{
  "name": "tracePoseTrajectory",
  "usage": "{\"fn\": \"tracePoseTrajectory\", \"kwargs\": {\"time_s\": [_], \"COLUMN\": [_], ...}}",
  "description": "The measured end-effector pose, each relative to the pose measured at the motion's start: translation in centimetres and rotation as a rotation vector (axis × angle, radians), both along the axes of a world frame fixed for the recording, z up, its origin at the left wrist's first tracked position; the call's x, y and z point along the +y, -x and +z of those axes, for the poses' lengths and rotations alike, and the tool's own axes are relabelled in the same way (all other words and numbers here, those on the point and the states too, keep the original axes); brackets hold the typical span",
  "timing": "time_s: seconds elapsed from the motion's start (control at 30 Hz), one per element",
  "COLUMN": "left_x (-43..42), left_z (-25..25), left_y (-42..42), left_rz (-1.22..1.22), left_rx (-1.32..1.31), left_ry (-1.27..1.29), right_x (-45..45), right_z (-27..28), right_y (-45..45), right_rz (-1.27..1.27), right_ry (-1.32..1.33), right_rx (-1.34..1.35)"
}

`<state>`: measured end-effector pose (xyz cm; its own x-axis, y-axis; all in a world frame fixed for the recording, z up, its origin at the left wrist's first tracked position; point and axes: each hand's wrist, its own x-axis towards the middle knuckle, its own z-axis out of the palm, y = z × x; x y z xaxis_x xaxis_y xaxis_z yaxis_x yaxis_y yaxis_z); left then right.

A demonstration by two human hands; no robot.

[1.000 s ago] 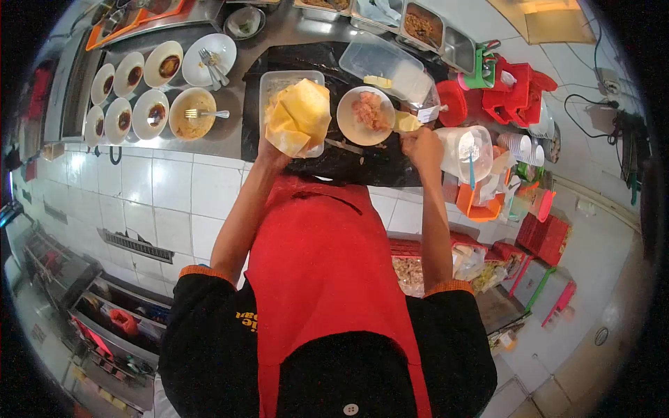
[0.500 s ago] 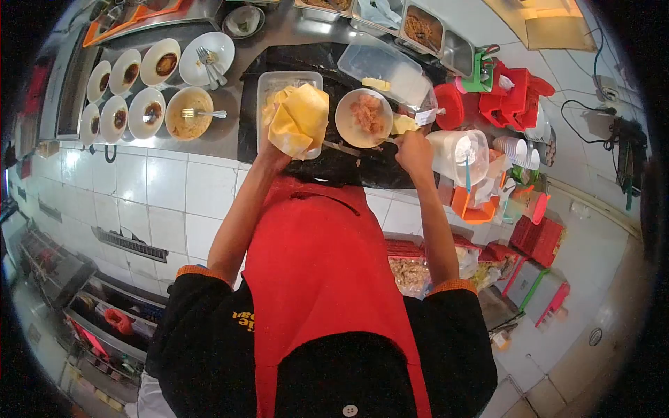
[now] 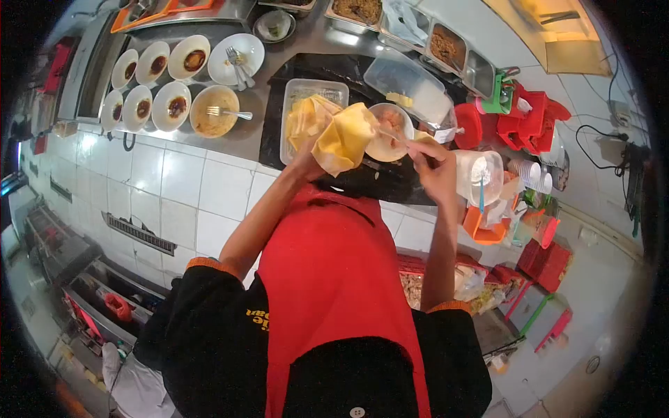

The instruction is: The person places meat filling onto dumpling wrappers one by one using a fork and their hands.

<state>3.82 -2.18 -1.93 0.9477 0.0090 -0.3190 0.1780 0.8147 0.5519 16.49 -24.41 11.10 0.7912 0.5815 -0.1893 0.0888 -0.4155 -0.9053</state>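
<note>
My left hand (image 3: 306, 164) is closed under a stack of thin yellow dough wrappers (image 3: 343, 143), with the sheets fanned above its fingers. Beneath them, a clear plastic container (image 3: 286, 143) holds more yellow sheets. My right hand (image 3: 437, 173) pinches a thin, pale, flat stick-like utensil (image 3: 394, 135), whose tip points to the wrappers. Below the utensil is a white bowl (image 3: 387, 152) with pinkish minced filling (image 3: 392, 120). The wrappers overlap the bowl's left edge. Whether the utensil carries any filling is too blurred to tell.
White bowls with dark sauce (image 3: 171, 106) and a used bowl with a fork (image 3: 214, 125) stand at left. A clear lid box (image 3: 411, 78) lies behind the filling. Metal food pans (image 3: 446, 47) line the back. A white tub (image 3: 481, 171) and red baskets (image 3: 533, 125) are at right.
My left hand has lifted the wrappers rightward, to the bowl's edge. My right hand has turned, and its utensil now reaches across the bowl. The camera view has shifted slightly.
</note>
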Motion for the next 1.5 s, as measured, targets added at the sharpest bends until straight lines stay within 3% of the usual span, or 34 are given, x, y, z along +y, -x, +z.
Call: {"fn": "tracePoseTrajectory", "kwargs": {"time_s": [0.07, 0.13, 0.27, 0.33, 0.4, 0.47, 0.53, 0.57, 0.63, 0.7, 0.77, 0.8, 0.87, 0.97, 1.17, 1.23, 1.3, 1.37, 1.5], "left_x": [-0.7, -0.6, -0.6, -0.1, 0.4, 0.4, 0.2, 0.2, 0.3, 0.4, 0.1, 0.0, 0.1, 0.6, 1.4, 2.0, 0.8, -0.5, -1.1], "left_z": [1.5, 3.5, 5.4, 4.7, 4.3, 4.1, 3.8, 3.7, 4.0, 4.7, 5.1, 5.2, 5.5, 7.4, 8.3, 7.7, 8.0, 8.4, 7.3], "left_y": [-0.9, -1.6, -1.3, -1.5, -1.2, -0.7, -0.4, -0.5, -0.6, -0.5, -0.3, -0.4, -0.7, -1.1, -0.9, -1.2, -1.2, -1.5, -1.7], "left_rz": [-0.030, -0.027, 0.068, 0.149, 0.110, 0.062, -0.026, -0.037, -0.017, 0.019, 0.055, 0.066, 0.081, 0.101, 0.182, 0.188, 0.154, 0.111, 0.019], "left_rx": [-0.018, -0.025, -0.077, -0.117, -0.084, -0.050, 0.076, 0.071, 0.001, 0.046, 0.098, -0.003, -0.104, -0.123, -0.090, -0.110, -0.057, -0.008, 0.022], "left_ry": [0.019, 0.307, 0.380, 0.279, 0.234, 0.196, -0.120, -0.119, 0.003, 0.029, 0.057, 0.123, 0.183, 0.318, 0.324, 0.185, 0.158, 0.129, 0.178], "right_x": [1.7, 2.4, 2.0, 1.0, -0.1, 0.8, 1.7, 1.6, 1.7, 1.8, 2.0, 2.3, 3.3, 4.0, 1.6, 1.4, 1.8, 2.8, 3.9], "right_z": [-0.3, -2.7, -2.3, -1.3, 0.3, 3.2, 3.6, 3.0, 2.2, 2.5, 2.9, 3.2, 3.4, 0.7, -0.1, 1.0, 1.7, 1.0, 1.1], "right_y": [1.0, 1.6, 1.5, 1.0, 0.6, 0.4, -0.2, -0.8, -1.5, -1.3, -1.0, -0.5, 0.6, 1.5, 0.4, 0.2, 0.5, 0.8, 1.3], "right_rz": [-0.044, -0.064, -0.068, -0.074, -0.057, 0.007, 0.151, 0.140, 0.173, 0.172, 0.175, 0.184, 0.168, 0.084, 0.023, 0.031, 0.051, 0.058, -0.042], "right_ry": [-0.105, -0.165, -0.215, -0.205, -0.223, -0.127, -0.080, -0.077, -0.131, -0.136, -0.086, -0.089, -0.101, -0.215, -0.176, -0.129, -0.361, -0.338, -0.655], "right_rx": [-0.235, -0.269, -0.320, -0.298, 0.051, 0.007, -0.158, -0.162, 0.017, 0.017, -0.070, -0.070, -0.363, -0.384, -0.273, -0.245, 0.107, 0.128, 0.223]}}
